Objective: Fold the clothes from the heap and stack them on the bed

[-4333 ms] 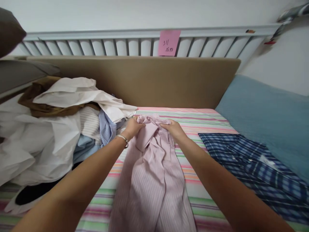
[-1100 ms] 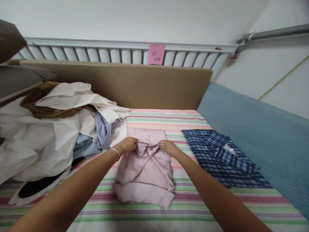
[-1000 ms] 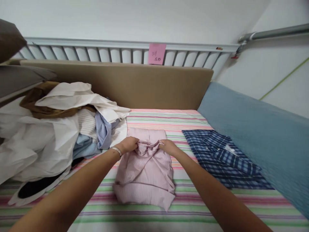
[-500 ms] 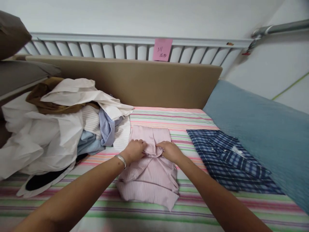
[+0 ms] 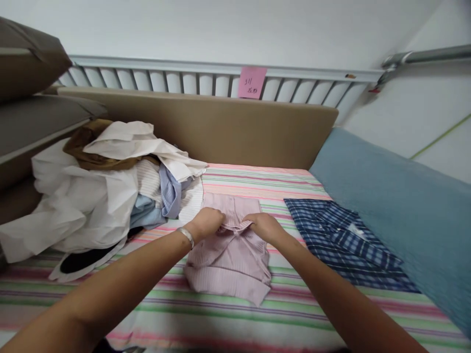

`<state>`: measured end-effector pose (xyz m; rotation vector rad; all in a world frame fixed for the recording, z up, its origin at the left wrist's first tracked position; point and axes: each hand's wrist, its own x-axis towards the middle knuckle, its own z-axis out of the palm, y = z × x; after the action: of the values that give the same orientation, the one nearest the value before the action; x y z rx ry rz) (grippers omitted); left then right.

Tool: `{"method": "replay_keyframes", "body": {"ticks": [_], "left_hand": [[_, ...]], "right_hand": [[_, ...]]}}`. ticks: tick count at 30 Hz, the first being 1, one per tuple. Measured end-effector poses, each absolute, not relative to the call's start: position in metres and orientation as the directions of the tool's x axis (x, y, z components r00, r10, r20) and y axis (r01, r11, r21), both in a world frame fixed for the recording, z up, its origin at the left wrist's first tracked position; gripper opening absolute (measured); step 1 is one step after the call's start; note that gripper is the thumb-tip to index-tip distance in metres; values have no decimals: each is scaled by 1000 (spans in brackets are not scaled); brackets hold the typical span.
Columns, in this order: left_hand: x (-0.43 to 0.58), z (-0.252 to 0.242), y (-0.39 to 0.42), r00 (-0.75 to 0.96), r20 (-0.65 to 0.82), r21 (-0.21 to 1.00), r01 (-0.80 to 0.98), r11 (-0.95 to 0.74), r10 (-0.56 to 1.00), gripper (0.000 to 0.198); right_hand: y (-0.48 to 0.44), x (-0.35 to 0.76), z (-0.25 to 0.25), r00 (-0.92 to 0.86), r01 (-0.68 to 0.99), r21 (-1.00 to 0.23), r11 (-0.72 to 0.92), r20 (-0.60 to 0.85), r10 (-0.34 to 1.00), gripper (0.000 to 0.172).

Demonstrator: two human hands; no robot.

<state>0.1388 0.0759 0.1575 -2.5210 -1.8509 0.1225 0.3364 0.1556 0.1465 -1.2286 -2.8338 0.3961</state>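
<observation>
A pink striped shirt (image 5: 231, 279), partly folded, lies in front of me on a striped bed sheet (image 5: 206, 321). My left hand (image 5: 209, 223), with a bracelet at its wrist, pinches the left side of the shirt's collar. On the other side of the collar, my right hand (image 5: 262, 226) grips it between thumb and fingers. Between both hands the collar edge is stretched and slightly raised. The lower part of the shirt lies flat with creases fanning down from the collar. The fingertips of both hands are partly hidden.
A folded blue plaid shirt (image 5: 342, 240) lies to the right beside a blue padded panel (image 5: 397, 186). On the left is a heap of white, brown and blue clothes (image 5: 91, 206). Behind stand a tan board (image 5: 221, 127) and a white rail with a pink note (image 5: 252, 82).
Both hands have lifted and pulled the collar edge taut, where it lay flatter before. The whole view has shifted slightly.
</observation>
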Motion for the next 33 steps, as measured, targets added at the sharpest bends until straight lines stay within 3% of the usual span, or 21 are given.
{"method": "replay_keyframes", "body": {"ticks": [4,10,17,23,26,29,33], "left_hand": [[142,160,31,318,-37,-62,945,-320,947,15],[148,124,-35,295,-24,-41,954,-296,955,13],[160,121,-66,186,78,0,982,-187,979,15],[184,104,-89,93,5,50,994,-93,996,23],[187,110,-98,75,15,172,982,-76,997,19],[176,124,-92,69,125,320,941,-106,990,30],[158,115,-61,-3,284,264,962,-75,959,36]], "right_hand": [[102,349,154,-695,706,-232,670,-45,717,35],[13,363,105,-667,704,-268,658,71,742,44],[-8,369,101,-652,704,-245,666,146,744,51],[-19,376,87,-641,733,-250,633,57,765,54],[-25,383,90,-606,776,-236,585,-21,795,52],[-29,382,110,-557,817,-246,521,-102,825,45],[-24,351,129,-529,799,-283,531,90,844,44]]}}
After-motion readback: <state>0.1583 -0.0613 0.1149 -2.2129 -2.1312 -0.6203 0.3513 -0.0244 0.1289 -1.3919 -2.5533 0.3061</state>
